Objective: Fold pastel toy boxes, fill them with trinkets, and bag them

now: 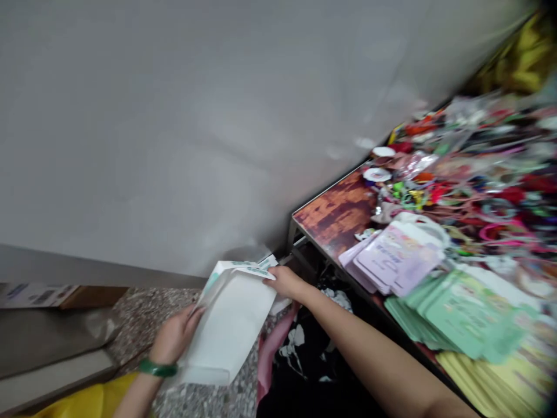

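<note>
Held between both hands in front of my lap is a white paper box blank (237,325), thin and partly folded, with teal print along its upper edge. My left hand (176,334), with a green bangle on the wrist, grips its left side. At the upper right corner, my right hand (285,284) pinches the printed edge between thumb and fingers. The far side of the box blank is hidden, and the picture is somewhat blurred.
To the right stands a low table (333,212) heaped with colourful hair ties and small trinkets (474,186). Along its near edge lie stacks of purple cards (394,258), green cards (470,313) and yellow cards (491,383). A grey-white wall (174,128) rises ahead; a carton (91,296) sits at left.
</note>
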A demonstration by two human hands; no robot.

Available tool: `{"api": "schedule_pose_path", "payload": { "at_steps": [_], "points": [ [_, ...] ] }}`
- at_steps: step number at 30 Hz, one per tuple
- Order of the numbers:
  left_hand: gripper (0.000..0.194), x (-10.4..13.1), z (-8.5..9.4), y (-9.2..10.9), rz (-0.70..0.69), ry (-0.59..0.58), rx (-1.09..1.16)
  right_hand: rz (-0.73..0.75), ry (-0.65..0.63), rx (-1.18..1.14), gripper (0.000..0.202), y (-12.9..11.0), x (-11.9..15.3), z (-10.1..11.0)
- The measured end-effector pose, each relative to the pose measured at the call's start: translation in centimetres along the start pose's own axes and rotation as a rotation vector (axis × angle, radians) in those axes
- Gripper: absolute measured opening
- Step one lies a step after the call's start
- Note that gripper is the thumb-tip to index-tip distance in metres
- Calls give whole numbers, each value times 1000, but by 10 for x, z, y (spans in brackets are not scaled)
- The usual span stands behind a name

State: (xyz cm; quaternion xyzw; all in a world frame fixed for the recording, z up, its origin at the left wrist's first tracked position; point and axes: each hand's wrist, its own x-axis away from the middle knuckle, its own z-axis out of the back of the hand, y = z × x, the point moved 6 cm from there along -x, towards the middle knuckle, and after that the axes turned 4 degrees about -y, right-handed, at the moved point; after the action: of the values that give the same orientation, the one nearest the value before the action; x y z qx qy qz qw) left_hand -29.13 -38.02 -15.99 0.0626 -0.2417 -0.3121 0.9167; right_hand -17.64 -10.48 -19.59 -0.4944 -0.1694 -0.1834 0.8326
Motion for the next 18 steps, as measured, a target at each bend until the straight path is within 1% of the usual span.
{"api": "schedule_pose_path", "payload": {
  "at_steps": [2,4,6,8,10,13,15,18],
  "points": [
    [38,3,15,2,-24,34,115,51,12,53,11,-25,24,36],
    [41,3,24,12,-52,31,247,72,36,109,8,-45,49,74],
    [44,3,29,31,-101,38,321,73,82,144,8,-58,72,108],
    [46,1,36,55,-143,107,300,51,118,163,7,-63,87,129],
    [47,0,43,76,-148,214,230,19,163,173,6,-61,93,139],
    [41,-6,46,98,-146,249,193,-7,251,171,10,-54,93,140],
    [39,-9,47,105,-134,261,160,-3,284,146,13,-48,92,135],
    [37,-10,51,109,-118,287,124,8,282,78,13,-39,91,129]
  ]
}}
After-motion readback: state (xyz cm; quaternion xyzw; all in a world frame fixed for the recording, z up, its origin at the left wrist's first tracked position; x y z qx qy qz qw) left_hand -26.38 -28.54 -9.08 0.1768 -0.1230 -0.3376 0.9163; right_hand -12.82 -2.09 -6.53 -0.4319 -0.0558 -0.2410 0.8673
